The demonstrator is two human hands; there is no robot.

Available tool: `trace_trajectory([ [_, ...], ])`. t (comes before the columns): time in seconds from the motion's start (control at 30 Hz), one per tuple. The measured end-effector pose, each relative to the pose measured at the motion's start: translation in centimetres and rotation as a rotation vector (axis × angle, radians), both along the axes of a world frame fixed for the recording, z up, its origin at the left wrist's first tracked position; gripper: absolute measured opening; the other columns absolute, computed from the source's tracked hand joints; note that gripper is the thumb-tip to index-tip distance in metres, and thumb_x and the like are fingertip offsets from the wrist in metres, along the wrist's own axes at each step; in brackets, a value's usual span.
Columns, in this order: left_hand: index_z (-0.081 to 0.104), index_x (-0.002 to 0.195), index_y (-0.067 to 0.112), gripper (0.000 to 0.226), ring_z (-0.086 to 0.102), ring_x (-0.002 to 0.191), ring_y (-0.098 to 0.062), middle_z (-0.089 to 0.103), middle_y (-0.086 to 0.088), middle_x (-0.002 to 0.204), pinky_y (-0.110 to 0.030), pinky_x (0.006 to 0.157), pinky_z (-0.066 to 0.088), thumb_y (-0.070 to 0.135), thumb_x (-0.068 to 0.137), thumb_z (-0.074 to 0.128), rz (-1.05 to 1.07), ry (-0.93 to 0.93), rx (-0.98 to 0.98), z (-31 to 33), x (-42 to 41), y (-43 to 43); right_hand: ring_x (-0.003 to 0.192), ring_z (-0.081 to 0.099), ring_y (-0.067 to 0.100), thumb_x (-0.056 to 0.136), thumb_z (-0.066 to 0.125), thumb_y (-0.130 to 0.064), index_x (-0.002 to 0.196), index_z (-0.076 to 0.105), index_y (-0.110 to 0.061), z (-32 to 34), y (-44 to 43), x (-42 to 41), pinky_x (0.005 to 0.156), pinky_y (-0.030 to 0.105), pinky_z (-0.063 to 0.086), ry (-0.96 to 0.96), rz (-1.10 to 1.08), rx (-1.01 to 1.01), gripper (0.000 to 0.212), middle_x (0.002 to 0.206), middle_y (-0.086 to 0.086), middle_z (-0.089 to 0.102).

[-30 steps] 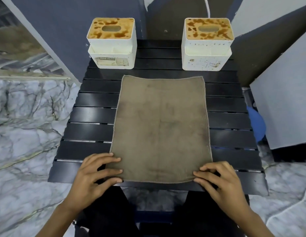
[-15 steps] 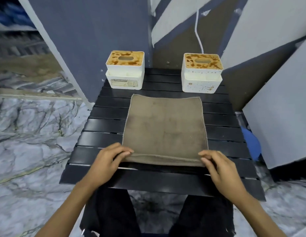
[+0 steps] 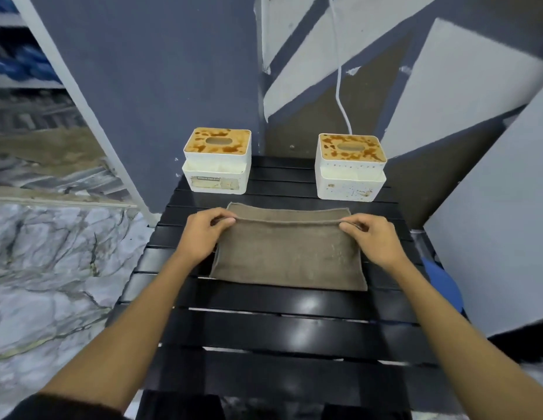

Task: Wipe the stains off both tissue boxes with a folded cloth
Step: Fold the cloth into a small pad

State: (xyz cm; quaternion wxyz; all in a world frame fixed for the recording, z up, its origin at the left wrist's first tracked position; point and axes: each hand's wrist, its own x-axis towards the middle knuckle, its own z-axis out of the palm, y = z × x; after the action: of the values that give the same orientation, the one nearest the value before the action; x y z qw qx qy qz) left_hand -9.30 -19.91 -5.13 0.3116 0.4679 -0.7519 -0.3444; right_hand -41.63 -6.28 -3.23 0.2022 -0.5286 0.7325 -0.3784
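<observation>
The person's left hand (image 3: 203, 234) and right hand (image 3: 372, 237) each pinch one corner of the upper layer of a rectangular grey-brown terry cloth (image 3: 288, 256), with thumb and curled fingers closed on the fabric. The cloth lies folded in half on a black slatted table (image 3: 294, 328). Its fold is nearer the wrists and the held edge is stretched straight between the two sets of fingertips. A narrow strip of the lower layer shows just beyond them. Farther out past the left fingertips, apart from the cloth, stands the left tissue box (image 3: 217, 162), white plastic with an orange-brown stained lid. Past the right fingertips stands the right tissue box (image 3: 350, 168), alike, with brown specks on its front. Both sit upright near the table's far edge.
</observation>
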Motion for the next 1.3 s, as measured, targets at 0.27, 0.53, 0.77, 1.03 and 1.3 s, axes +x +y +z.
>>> trace_trajectory([
  [0.27,0.076,0.087,0.026,0.006,0.064,0.083,0.004,0.072,0.013,0.084,-0.002,0.07,0.042,0.019,0.089,0.076,0.14,-0.018,0.038,-1.9,-1.2,-3.5,0.078,0.059,-0.005,0.086,0.073,-0.025,0.092,0.076,-0.021,-2.1,-3.9,-2.2,0.067,0.005,0.039,-0.003,-0.09,0.049,0.008,0.081,-0.013,0.069],
  [0.53,0.08,0.094,0.018,0.008,0.066,0.085,-0.009,0.073,0.006,0.089,-0.026,0.085,0.053,0.021,0.086,0.079,0.217,-0.032,-0.025,-3.2,-2.4,-6.1,0.085,0.062,0.007,0.089,0.069,-0.023,0.095,0.077,-0.019,-3.4,-6.0,-2.8,0.077,0.019,0.042,0.028,-0.137,0.053,0.01,0.088,-0.007,0.071],
  [0.77,0.08,0.095,0.028,0.009,0.06,0.087,-0.011,0.066,0.01,0.094,-0.036,0.081,0.05,0.032,0.088,0.076,0.28,-0.152,-0.056,-4.0,-3.3,-7.4,0.083,0.059,0.01,0.087,0.07,-0.032,0.089,0.075,-0.029,-4.8,-6.9,-2.7,0.071,0.031,0.049,0.15,-0.236,0.063,0.006,0.084,-0.014,0.062],
  [1.03,0.079,0.099,0.028,0.013,0.056,0.09,-0.008,0.065,0.012,0.1,-0.03,0.076,0.042,0.036,0.09,0.074,0.308,-0.216,-0.081,-4.1,-3.6,-8.1,0.086,0.055,0.013,0.088,0.067,-0.041,0.095,0.067,-0.034,-5.1,-7.6,-2.4,0.068,0.03,0.039,0.243,-0.286,0.104,0.01,0.098,-0.008,0.058],
  [1.3,0.078,0.102,0.023,0.015,0.055,0.081,-0.008,0.066,0.007,0.104,-0.025,0.078,0.045,0.027,0.088,0.078,0.261,-0.17,-0.071,-4.2,-3.4,-8.4,0.11,0.045,0.028,0.09,0.063,-0.036,0.118,0.063,-0.024,-3.8,-7.1,2.4,0.091,0.046,0.038,0.529,-0.203,0.048,0.03,0.114,0.006,0.053],
])
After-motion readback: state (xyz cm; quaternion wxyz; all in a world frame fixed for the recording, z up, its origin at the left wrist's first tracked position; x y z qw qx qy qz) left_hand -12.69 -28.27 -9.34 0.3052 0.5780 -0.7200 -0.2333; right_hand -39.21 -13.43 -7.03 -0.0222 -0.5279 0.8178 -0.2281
